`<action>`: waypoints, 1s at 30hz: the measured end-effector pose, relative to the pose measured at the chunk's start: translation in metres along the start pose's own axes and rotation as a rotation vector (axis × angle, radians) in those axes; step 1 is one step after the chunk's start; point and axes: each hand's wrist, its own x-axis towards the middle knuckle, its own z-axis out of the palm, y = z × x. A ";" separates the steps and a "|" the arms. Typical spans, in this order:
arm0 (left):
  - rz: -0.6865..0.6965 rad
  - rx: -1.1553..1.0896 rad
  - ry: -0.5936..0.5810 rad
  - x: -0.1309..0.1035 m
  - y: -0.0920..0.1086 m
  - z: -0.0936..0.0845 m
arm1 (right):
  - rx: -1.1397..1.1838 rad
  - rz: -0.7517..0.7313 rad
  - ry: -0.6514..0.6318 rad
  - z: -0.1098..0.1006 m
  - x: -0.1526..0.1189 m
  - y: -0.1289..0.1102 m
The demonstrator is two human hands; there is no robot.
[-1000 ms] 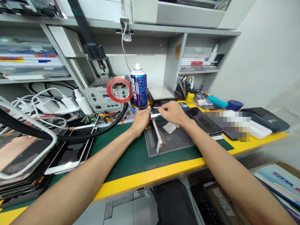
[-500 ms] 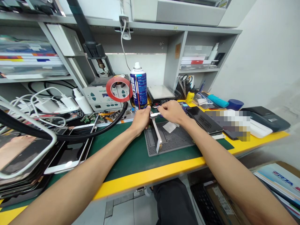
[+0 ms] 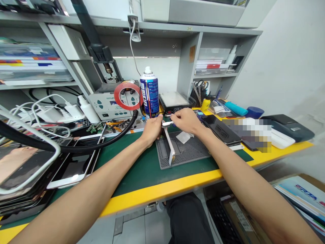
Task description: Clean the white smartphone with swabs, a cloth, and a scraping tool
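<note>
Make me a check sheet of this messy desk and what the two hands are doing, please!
Surface: green bench mat with yellow edge, carrying a grey grid work mat.
Job's things: slim silver phone frame held on edge on the grid mat; small white stick tool at its top.
Clutter: blue spray can, red tape roll, white tablet, black phone, white wipe.
Grippers: left hand steadies the frame; right hand pinches the stick tool.
Cables: thick black hose, white charger leads.
Surroundings: grey shelves, white wall.
</note>
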 end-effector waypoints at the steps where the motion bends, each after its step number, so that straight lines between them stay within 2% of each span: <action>1: 0.000 0.000 0.000 0.000 0.000 0.000 | -0.004 0.003 -0.003 0.000 0.000 0.000; 30: 0.014 0.007 0.009 0.001 -0.001 0.001 | -0.012 0.024 -0.018 -0.001 0.000 -0.002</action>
